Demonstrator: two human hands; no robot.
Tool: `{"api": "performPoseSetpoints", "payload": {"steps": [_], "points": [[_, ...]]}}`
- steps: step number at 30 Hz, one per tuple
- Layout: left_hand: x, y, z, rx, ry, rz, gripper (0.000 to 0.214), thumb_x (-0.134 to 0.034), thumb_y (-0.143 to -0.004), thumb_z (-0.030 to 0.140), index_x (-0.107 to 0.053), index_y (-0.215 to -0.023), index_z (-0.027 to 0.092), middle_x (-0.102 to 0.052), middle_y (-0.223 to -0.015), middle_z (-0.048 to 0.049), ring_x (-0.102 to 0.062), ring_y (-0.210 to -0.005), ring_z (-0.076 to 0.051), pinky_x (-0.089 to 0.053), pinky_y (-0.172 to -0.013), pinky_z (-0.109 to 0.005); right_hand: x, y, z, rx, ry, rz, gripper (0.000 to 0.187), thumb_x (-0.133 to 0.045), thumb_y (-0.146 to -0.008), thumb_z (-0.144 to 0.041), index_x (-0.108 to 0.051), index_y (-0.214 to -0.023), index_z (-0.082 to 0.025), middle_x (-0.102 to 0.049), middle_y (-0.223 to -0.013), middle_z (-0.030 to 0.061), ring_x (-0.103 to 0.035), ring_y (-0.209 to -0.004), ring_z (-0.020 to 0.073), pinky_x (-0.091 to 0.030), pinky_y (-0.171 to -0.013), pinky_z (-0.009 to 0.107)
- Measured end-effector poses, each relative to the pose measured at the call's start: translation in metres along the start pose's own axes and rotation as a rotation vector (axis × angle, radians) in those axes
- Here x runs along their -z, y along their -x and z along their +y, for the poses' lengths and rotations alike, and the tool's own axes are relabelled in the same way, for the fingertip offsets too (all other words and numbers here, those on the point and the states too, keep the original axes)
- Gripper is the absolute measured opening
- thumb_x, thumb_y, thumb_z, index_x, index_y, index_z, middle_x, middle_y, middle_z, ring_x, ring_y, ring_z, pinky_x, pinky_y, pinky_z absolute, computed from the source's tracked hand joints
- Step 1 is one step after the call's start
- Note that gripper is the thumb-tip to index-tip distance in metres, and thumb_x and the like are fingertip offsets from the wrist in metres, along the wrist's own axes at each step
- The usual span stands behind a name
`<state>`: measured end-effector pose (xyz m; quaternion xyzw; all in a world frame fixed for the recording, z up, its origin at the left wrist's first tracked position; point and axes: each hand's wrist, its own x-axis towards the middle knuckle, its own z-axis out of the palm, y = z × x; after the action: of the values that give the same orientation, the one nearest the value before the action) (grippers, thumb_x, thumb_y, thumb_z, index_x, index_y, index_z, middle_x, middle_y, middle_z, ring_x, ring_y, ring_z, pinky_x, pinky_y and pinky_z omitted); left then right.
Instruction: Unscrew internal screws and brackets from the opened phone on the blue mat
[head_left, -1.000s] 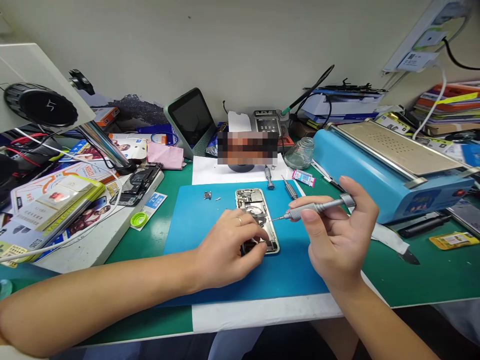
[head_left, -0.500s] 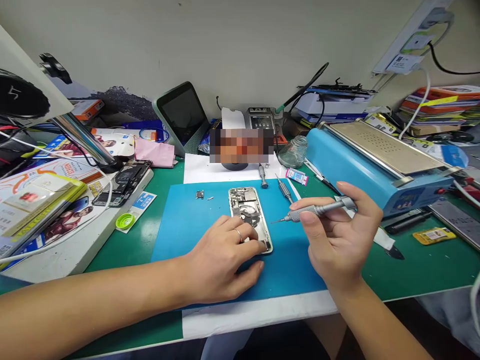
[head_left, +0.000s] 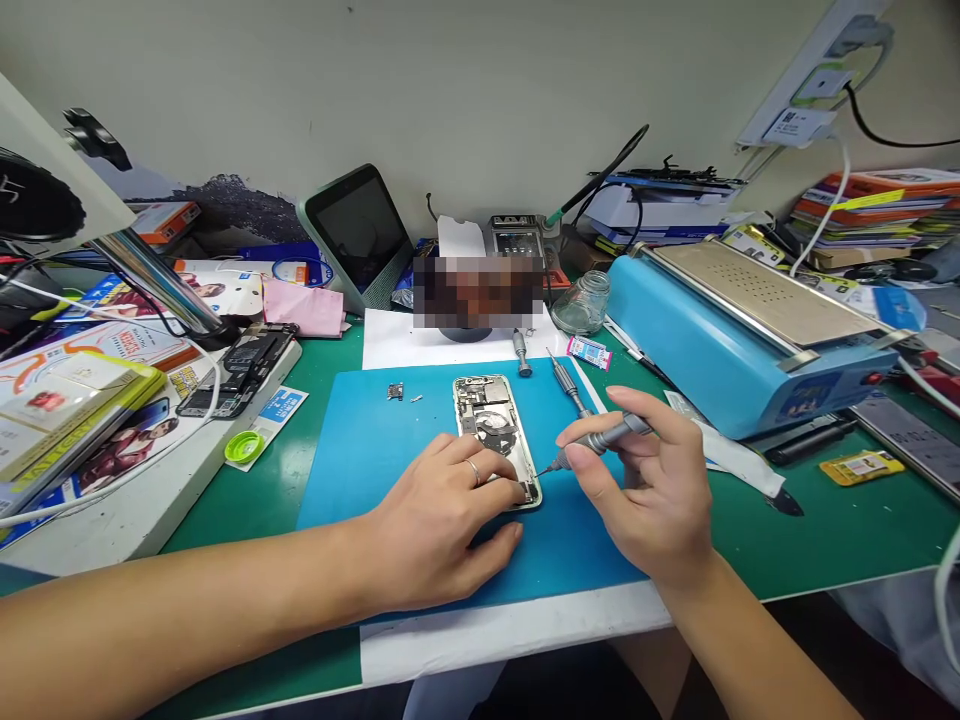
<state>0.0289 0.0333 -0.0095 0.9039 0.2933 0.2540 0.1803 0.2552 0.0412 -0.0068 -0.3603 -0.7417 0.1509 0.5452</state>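
The left hand (head_left: pixel 442 520) lies palm down on the blue mat (head_left: pixel 360 450). Its fingers are loosely spread & bent over the near end of the phone (head_left: pixel 489 420), w/ the fingertips pressing on it. The thumb rests flat on the mat, so the hand isn't wrapped round anything. There's a ring on one finger.

The phone is open, no screen, insides showing. It lies lengthwise approx mid-mat, w/ its far end toward the wall.

The right hand (head_left: pixel 645 495) is clamped on a thin grey screwdriver (head_left: pixel 604 438), thumb & first fingers pinched round the shaft nr the tip end, the handle running back & right over the fingers. The screwdriver is tilted low, tip aimed left at the phone's near right edge, just beside the left fingertips. Can't tell if the tip actually touches the phone.

A spare driver (head_left: pixel 568 382) lies at the far right of the mat, and a stubby driver (head_left: pixel 520 352) just beyond the phone's far end. Loose bits (head_left: pixel 395 391) sit on the mat, far left of the phone.

On the green worktop (head_left: pixel 825 545):
- Far, right of the drivers: a glass jar (head_left: pixel 585 302).
- Right: a blue machine (head_left: pixel 735 335) w/ a metal top plate.
- Far left, by the wall: a small screen (head_left: pixel 356 235), leaning.
- Left: a second phone (head_left: pixel 240 370), stripped, on a white board, w/ a green cap (head_left: pixel 244 447) just near of it.
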Motion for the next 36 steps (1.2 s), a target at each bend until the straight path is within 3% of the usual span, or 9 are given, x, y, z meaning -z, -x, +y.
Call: {"api": "performPoseSetpoints", "payload": {"steps": [7,21,26,36], "points": [[0.002,-0.001,0.001,0.150,0.092,0.029,0.019,-0.065,-0.093,0.023,-0.054,-0.109,0.020,-0.066,-0.096,-0.0028,-0.056,-0.091,-0.024,-0.038,-0.079,-0.039,-0.003,0.000,-0.002,-0.017,-0.006,-0.025,0.060,-0.065,-0.093,-0.002,-0.048,-0.145,-0.028,-0.067,-0.090,-0.0024,-0.072,-0.078,0.0155,-0.062,-0.072,0.032],[0.002,-0.006,-0.005,0.248,0.187,-0.004,0.049,-0.076,-0.086,0.019,-0.051,-0.128,0.025,-0.068,-0.114,-0.0020,-0.059,-0.107,-0.025,-0.041,-0.093,-0.040,-0.016,0.007,-0.003,0.109,-0.006,-0.129,0.071,-0.068,-0.093,-0.002,-0.041,-0.153,-0.028,-0.069,-0.102,0.0025,-0.076,-0.088,0.0168,-0.067,-0.079,0.032],[0.003,-0.005,-0.004,0.237,0.198,-0.008,0.043,-0.071,-0.090,0.019,-0.053,-0.129,0.025,-0.070,-0.121,-0.0027,-0.059,-0.110,-0.025,-0.042,-0.095,-0.042,-0.017,0.006,-0.003,0.116,0.011,-0.154,0.069,-0.067,-0.094,-0.004,-0.041,-0.153,-0.028,-0.070,-0.100,0.0027,-0.076,-0.087,0.0183,-0.068,-0.076,0.034],[0.002,-0.005,-0.001,0.189,0.112,0.096,0.022,-0.059,-0.094,0.019,-0.056,-0.116,0.020,-0.067,-0.106,-0.0054,-0.059,-0.098,-0.024,-0.042,-0.082,-0.039,-0.015,0.007,-0.004,0.126,0.002,-0.131,0.071,-0.067,-0.092,-0.001,-0.042,-0.153,-0.027,-0.069,-0.101,0.0032,-0.076,-0.086,0.0173,-0.067,-0.076,0.032]]}}
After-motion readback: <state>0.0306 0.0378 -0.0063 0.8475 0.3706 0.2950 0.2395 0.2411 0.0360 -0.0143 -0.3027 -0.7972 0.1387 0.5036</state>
